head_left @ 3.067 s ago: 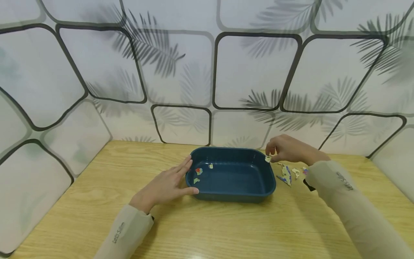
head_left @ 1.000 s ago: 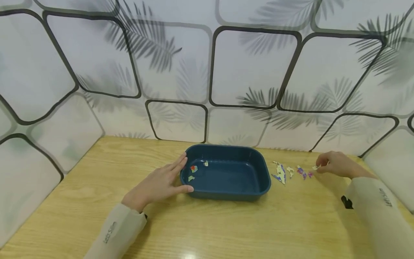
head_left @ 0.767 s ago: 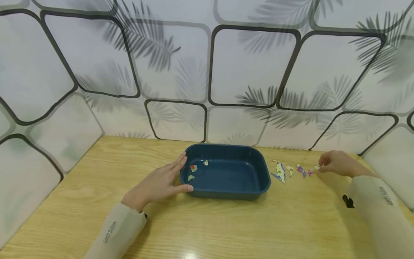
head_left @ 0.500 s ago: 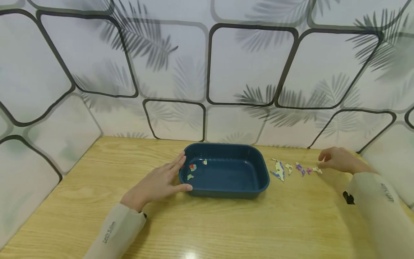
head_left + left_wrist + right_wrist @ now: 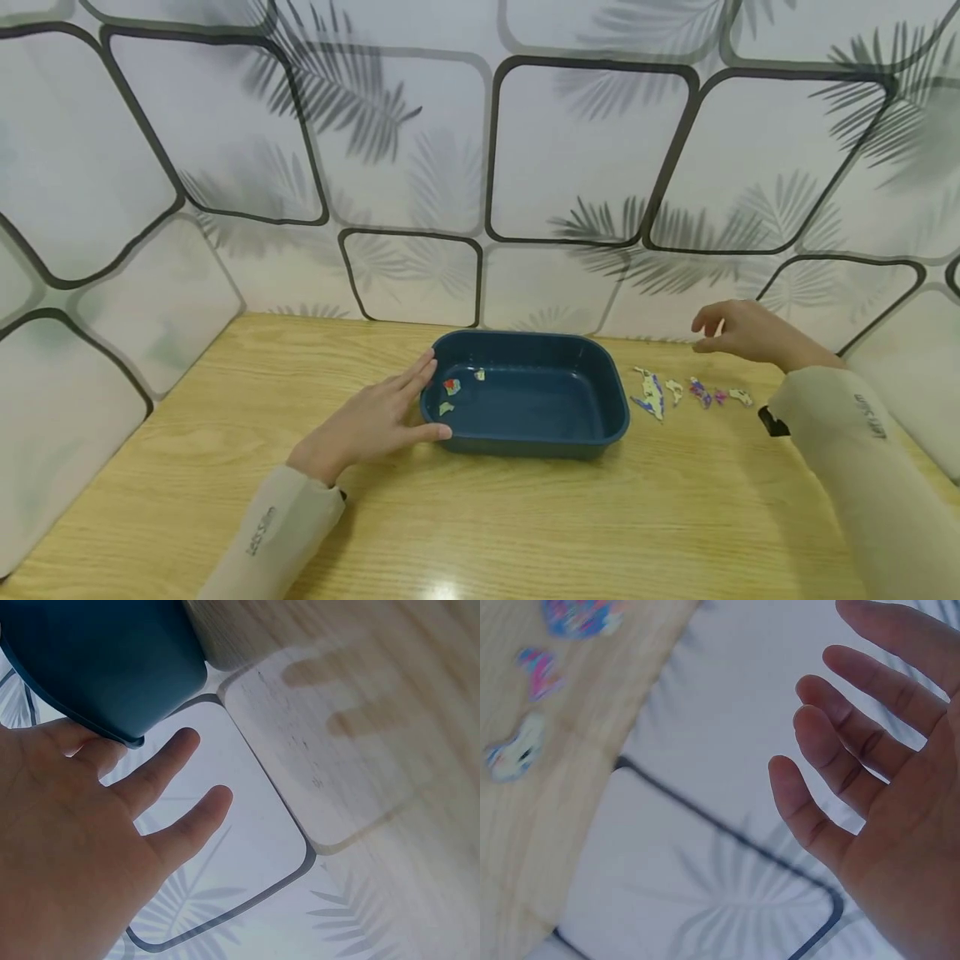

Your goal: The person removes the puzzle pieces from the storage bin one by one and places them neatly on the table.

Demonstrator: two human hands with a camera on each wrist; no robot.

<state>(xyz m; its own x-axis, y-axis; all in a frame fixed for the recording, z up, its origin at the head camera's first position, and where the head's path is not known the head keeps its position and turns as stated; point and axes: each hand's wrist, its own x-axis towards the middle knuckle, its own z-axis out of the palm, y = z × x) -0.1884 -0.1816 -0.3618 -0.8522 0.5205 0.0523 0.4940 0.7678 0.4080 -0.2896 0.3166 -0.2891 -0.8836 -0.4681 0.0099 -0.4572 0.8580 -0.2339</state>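
Observation:
A dark blue rectangular tray (image 5: 540, 414) stands on the table with 3 small flat cutouts in its left part, one of them red and pale (image 5: 451, 387). My left hand (image 5: 367, 433) rests on the tray's left end, fingers extended along the rim and thumb at the front corner. In the left wrist view its spread fingers show beside the tray wall (image 5: 112, 675). My right hand (image 5: 750, 333) hovers beyond a row of flat sticker-like cutouts, fingers loosely bent. Nothing shows in its grasp in the right wrist view. Nearest below lies a pale cutout (image 5: 741, 397) at the row's right end.
A larger pale-and-blue cutout (image 5: 651, 393) lies right of the tray, followed by a small pale one (image 5: 674, 390), a purple-blue one (image 5: 701, 392) and a pink one (image 5: 721, 397). A patterned wall (image 5: 555, 283) rises behind the wooden table (image 5: 525, 525).
My right hand carried a pale cutout from the tray's right rim to the row's right end and let it go there. It has since lifted away, back and left. The left hand stays on the tray.

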